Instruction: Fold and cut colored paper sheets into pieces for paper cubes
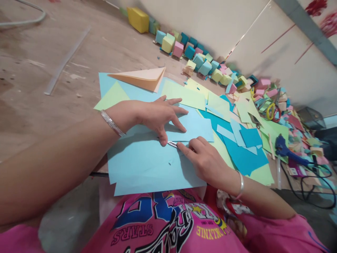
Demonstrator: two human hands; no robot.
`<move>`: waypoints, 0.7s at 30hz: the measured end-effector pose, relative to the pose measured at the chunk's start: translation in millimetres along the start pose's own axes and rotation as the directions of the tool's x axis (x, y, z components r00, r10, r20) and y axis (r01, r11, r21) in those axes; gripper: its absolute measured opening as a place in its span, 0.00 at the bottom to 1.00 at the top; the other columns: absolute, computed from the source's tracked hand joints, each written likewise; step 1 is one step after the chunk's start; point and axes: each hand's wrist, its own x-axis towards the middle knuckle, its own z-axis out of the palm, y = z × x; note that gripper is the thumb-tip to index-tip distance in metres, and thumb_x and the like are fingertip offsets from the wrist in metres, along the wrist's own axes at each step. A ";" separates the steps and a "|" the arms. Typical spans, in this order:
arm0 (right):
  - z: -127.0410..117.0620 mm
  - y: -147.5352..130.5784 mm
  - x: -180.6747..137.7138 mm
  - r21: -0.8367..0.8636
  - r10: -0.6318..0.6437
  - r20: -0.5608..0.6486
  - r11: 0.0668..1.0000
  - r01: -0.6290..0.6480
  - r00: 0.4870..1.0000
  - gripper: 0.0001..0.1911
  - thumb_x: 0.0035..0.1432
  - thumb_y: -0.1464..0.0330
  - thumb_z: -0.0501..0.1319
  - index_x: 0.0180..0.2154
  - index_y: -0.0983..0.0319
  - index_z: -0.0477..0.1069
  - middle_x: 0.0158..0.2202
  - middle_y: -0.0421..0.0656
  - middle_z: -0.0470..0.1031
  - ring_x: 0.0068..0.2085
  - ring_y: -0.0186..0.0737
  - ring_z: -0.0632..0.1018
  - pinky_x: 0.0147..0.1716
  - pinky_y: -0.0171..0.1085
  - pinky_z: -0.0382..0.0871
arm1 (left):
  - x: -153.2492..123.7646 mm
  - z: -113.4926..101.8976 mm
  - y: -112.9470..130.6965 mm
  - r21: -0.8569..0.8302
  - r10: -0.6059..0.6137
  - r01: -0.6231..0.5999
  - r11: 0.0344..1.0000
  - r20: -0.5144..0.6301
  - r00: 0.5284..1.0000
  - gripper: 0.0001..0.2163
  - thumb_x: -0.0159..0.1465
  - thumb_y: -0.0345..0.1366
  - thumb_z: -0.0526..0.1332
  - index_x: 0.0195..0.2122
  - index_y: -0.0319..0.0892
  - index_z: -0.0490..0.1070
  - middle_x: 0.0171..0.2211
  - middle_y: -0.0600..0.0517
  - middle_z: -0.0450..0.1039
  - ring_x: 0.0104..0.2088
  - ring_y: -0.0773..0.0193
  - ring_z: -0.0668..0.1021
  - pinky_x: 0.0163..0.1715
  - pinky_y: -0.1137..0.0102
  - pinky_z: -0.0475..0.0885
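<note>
A flat light-blue paper piece with a straight near edge [201,124] lies on a wide light-blue paper sheet [147,165], which covers the front of the brown wooden bench [31,56] and appears to reach past its edge. The left hand [158,114] is spread on the upper piece, fingers splayed and holding nothing, its thumb near the tip of a slim silver metal tool [172,144]. The right hand [204,156] is curled around that tool, index finger stretched along it, other fingers bent under.

Both papers should be very light and fairly stiff—more card than tissue—yet quick to crease or tear at a corner. Smooth faces would slide over each other, so a broad flat palm close to the edge seems the best hold; pinching risks a dent. To lift the upper piece, its free right end looks handiest. The tool looks rigid and narrow, possibly slick, best gripped low; whether its tip is sharp, I cannot tell.
</note>
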 end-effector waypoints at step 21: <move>-14.0 109.2 -39.8 -0.149 0.559 0.064 0.825 -0.545 0.827 0.16 0.62 0.70 0.58 0.51 0.63 0.73 0.42 0.52 0.74 0.43 0.48 0.73 0.35 0.39 0.64 | 17.6 17.0 21.6 0.074 0.029 -0.006 0.997 -0.319 0.947 0.15 0.60 0.33 0.66 0.49 0.50 0.73 0.53 0.49 0.75 0.65 0.45 0.61 0.60 0.35 0.38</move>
